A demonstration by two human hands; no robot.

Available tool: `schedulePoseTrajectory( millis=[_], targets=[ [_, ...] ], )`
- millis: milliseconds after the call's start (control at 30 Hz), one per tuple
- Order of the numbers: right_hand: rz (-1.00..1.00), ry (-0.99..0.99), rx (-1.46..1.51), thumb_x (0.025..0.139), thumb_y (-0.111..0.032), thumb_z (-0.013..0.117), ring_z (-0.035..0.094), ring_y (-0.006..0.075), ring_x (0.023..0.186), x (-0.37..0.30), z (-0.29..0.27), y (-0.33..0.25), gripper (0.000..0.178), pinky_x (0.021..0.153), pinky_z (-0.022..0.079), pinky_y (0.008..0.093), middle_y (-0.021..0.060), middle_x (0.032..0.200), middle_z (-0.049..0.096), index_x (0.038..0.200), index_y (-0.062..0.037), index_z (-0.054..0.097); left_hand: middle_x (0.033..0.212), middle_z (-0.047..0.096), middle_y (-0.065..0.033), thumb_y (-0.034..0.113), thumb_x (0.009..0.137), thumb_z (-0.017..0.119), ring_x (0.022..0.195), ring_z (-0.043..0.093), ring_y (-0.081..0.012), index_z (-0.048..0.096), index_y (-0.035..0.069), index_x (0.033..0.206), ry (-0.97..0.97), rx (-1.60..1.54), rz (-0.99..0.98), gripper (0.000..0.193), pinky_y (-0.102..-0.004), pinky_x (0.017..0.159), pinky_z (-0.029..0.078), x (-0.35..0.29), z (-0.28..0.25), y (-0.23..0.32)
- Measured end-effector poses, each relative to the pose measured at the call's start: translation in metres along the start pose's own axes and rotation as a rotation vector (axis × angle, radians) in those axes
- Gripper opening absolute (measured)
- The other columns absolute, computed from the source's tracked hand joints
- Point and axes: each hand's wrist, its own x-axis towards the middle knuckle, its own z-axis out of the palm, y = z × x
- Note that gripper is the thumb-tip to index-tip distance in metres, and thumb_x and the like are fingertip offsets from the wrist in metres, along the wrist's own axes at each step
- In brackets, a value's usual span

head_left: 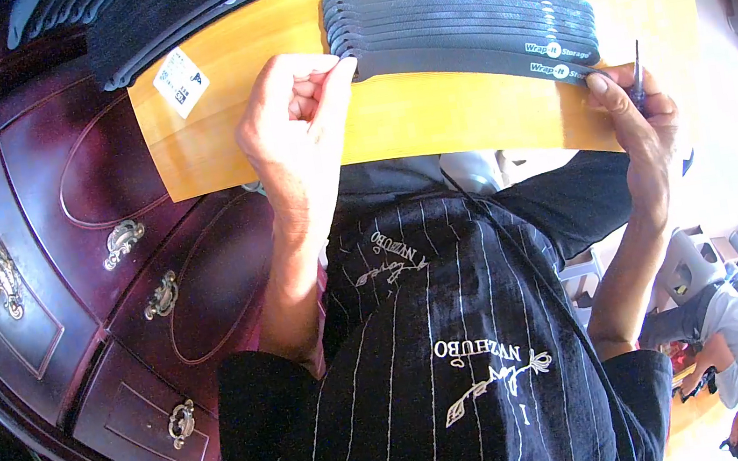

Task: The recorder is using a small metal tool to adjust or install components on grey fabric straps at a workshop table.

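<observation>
A dark grey hook-and-loop strap (458,59) stretches between my two hands, along the near side of a row of like straps (452,13) laid overlapping on the yellow wooden table. My left hand (288,124) pinches the strap's left end between thumb and forefinger. At its right end, beside a white printed mark, my right hand (641,119) grips the strap with the thumb on top. A thin dark pointed tool (639,89) also sticks up between the fingers of that hand; its kind I cannot make out.
More dark straps (179,17) lie piled at the table's far left. A white label (181,82) is near the left edge of the table (466,118). Dark red wooden drawers (25,269) with metal handles stand at left. Other people (730,349) sit at lower right.
</observation>
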Motion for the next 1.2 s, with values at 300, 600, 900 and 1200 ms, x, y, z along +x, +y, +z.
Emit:
schedulePoseTrajectory(
  millis=[300,600,900,1200],
  targets=[
    [-0.026,0.028,0.005,0.081,-0.029,0.073,0.047,0.0017,0.061,0.002,0.006,-0.001,0.022,0.059,0.033,0.0176,-0.0053,0.071,0.061,0.087,-0.0093,0.068,0.069,0.06,0.0008,0.0,0.079,0.071,0.058,0.05,-0.0018,0.061,0.001,0.084,-0.001,-0.023,-0.028,0.011,-0.0172,0.053,0.042,-0.001,0.0,-0.001],
    [-0.04,0.028,0.144,0.083,-0.025,0.071,0.052,0.0028,0.067,0.001,0.013,0.001,0.016,0.066,0.039,0.0185,-0.0061,0.073,0.06,0.084,-0.0099,0.066,0.073,0.062,0.0009,0.0,0.08,0.071,0.065,0.056,-0.0031,0.062,0.002,0.084,0.027,0.029,-0.028,0.011,-0.0185,0.059,0.046,-0.003,0.004,-0.001],
    [-0.04,0.097,0.265,0.08,-0.021,0.075,0.055,0.0039,0.066,0.001,0.023,0.0,0.017,0.064,0.043,0.0193,-0.0029,0.072,0.064,0.086,-0.007,0.067,0.07,0.056,0.0038,0.002,0.084,0.068,0.06,0.046,-0.0006,0.06,0.0,0.086,0.02,0.01,-0.026,0.009,-0.0152,0.056,0.039,-0.004,0.007,0.001],
    [-0.087,0.161,0.012,0.08,-0.022,0.075,0.054,0.0051,0.063,0.007,0.02,0.002,0.019,0.061,0.044,0.0207,-0.0016,0.069,0.063,0.083,-0.0055,0.066,0.069,0.054,0.0039,0.001,0.084,0.069,0.059,0.044,0.0,0.059,-0.001,0.085,0.028,0.001,-0.047,0.01,-0.0146,0.055,0.037,-0.004,0.012,0.004]
  ],
)
